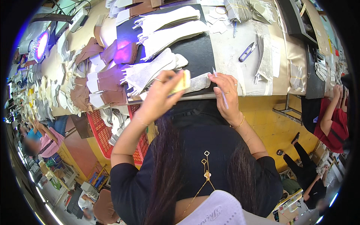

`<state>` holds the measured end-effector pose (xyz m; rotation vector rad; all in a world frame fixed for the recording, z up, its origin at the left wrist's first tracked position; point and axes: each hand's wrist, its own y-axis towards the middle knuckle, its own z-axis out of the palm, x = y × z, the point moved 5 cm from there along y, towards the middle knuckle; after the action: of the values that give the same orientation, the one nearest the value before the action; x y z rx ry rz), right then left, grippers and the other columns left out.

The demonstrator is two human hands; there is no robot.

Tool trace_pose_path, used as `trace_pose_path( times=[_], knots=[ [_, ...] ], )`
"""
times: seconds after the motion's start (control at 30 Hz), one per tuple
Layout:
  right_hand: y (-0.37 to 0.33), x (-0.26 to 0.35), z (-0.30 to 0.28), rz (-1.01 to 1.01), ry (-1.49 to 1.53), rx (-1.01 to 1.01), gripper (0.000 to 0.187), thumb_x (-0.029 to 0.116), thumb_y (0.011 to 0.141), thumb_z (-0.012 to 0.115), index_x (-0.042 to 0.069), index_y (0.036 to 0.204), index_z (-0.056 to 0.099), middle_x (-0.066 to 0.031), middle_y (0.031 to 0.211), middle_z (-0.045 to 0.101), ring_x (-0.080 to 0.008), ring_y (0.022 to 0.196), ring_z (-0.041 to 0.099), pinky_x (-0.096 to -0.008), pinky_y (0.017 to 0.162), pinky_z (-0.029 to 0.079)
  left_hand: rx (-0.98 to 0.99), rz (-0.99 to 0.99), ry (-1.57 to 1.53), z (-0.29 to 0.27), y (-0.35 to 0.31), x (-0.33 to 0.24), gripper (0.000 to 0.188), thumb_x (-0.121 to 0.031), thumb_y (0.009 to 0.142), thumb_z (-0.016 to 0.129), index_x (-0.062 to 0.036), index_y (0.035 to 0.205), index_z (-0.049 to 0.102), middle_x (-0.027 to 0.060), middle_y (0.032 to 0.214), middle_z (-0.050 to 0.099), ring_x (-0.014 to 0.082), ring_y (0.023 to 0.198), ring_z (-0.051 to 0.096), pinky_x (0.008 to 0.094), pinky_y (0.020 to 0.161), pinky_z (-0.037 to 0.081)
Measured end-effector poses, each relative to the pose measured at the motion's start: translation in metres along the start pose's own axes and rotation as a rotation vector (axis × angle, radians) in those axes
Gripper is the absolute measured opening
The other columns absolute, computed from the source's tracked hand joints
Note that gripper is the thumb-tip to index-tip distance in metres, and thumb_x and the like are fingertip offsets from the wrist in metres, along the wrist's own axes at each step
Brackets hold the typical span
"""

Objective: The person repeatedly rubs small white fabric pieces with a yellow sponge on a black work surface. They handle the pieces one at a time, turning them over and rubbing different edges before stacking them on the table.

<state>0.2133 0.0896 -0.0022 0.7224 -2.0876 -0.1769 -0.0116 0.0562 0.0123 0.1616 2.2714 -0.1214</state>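
Note:
My left hand (pixel 160 96) is closed around a small yellow block (pixel 182 83) with a pale edge; whether it is a sponge or something firmer I cannot tell. Between the fingers of my right hand (pixel 229 95) runs a thin whitish pen-like stick (pixel 225 100). The right fingertips rest at the end of a flat grey fabric piece (pixel 198 83) by the table's near edge. Just beyond my left hand lies a fanned stack of grey fabric pieces (pixel 148 71). Farther back, white fabric pieces (pixel 174 35) are fanned out on a black mat (pixel 202 45).
Thread snips (pixel 246 52) and a blue pen (pixel 235 29) lie to the right. Brown pieces (pixel 112 95) crowd the left, near a glowing purple-white lamp (pixel 40 45). Below the table stands a red crate (pixel 99 131) holding pale pieces. Other people sit at both sides.

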Motion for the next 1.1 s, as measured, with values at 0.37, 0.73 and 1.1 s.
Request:
trace_pose_path(
  times=[0.37,0.73,1.1],
  knots=[
    [-0.005,-0.003,-0.007,0.039,-0.016,0.006,0.023,0.017,0.102,0.058,0.009,0.123,0.064,-0.0073,0.118,0.071,-0.0287,0.113,0.063,-0.0451,0.101,0.039,-0.114,0.247,0.177,0.043,0.009,-0.004,0.035,-0.022,0.081,0.081,-0.0069,0.112,0.073,0.0073,0.118,0.067,0.0275,0.106,0.061,0.0412,0.092,0.047],
    [-0.004,0.0,-0.008,0.024,-0.021,0.015,0.024,0.017,0.1,0.061,0.008,0.122,0.065,-0.0092,0.111,0.07,-0.0283,0.107,0.064,-0.0441,0.099,0.041,-0.154,0.336,0.197,0.048,0.009,-0.002,0.029,-0.02,0.08,0.082,-0.0067,0.105,0.075,0.0058,0.118,0.07,0.0256,0.101,0.062,0.0403,0.089,0.049],
    [0.0,0.016,0.014,-0.098,-0.112,0.049,0.022,0.013,0.086,0.074,0.008,0.106,0.066,-0.0081,0.1,0.065,-0.0281,0.093,0.064,-0.0469,0.089,0.049,-0.148,0.418,0.31,0.045,0.012,-0.01,0.025,-0.019,0.08,0.082,-0.0075,0.102,0.076,0.006,0.114,0.071,0.0242,0.097,0.064,0.0385,0.082,0.05]
  ],
)
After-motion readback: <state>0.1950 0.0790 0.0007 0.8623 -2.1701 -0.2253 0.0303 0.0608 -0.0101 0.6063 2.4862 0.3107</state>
